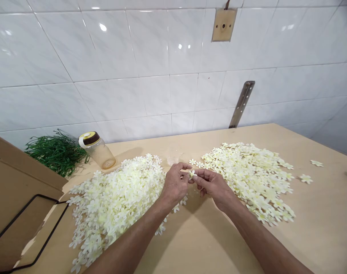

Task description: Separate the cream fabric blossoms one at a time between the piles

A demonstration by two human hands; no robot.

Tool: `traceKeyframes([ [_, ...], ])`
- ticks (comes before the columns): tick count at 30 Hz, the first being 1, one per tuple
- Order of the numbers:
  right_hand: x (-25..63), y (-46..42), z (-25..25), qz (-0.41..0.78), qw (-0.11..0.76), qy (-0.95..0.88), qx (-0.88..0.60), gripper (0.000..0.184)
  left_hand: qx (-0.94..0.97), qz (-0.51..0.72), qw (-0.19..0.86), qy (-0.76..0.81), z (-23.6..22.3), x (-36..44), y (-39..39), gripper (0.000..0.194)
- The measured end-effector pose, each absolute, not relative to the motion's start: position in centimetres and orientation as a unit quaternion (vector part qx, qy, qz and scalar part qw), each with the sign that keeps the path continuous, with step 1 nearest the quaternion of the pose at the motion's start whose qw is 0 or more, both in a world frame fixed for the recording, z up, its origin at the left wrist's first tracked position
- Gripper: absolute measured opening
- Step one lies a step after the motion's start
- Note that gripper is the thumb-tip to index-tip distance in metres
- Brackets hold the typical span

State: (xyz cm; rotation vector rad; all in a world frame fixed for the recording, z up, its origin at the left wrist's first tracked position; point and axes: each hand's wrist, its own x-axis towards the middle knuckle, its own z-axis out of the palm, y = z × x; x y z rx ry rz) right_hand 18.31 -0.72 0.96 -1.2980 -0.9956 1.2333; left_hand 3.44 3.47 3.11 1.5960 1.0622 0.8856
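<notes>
Between the two heaps, my left hand (175,183) and my right hand (213,186) meet over the table. Both pinch a small white artificial flower (192,174) with a pale yellow-green middle, held at their fingertips. To the left of my left hand spreads a tall heap of loose white flowers (116,201). A flatter heap of similar cream-white flowers (250,175) lies to the right of my right hand. A few single flowers (306,179) rest apart from it, farther right.
A bundle of green artificial stems (58,152) lies at the back left beside a clear bottle (101,152) with a brown and yellow lid. A cardboard box (22,198) and a black wire frame (43,243) stand at the left edge. The tiled wall (150,91) bounds the table behind.
</notes>
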Motion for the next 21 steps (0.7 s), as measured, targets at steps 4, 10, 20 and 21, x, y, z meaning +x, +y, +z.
traceKeyframes([
  [4,18.4,-0.8,1.5,0.536,0.529,-0.398,-0.524,0.037,0.696,0.384,0.447,0.41,3.2,3.3,3.3,0.028],
  [10,18.7,-1.0,2.1,0.604,0.495,-0.389,-0.488,0.04,0.758,0.405,0.353,0.37,2.8,3.4,3.0,0.031],
  [20,19.0,-1.1,2.3,0.58,0.521,-0.412,-0.471,0.04,0.679,0.318,0.515,0.415,3.4,3.3,3.6,0.022],
  [21,18.9,-1.2,2.5,0.579,0.521,-0.415,-0.47,0.039,0.67,0.323,0.524,0.415,3.6,3.3,3.6,0.02],
])
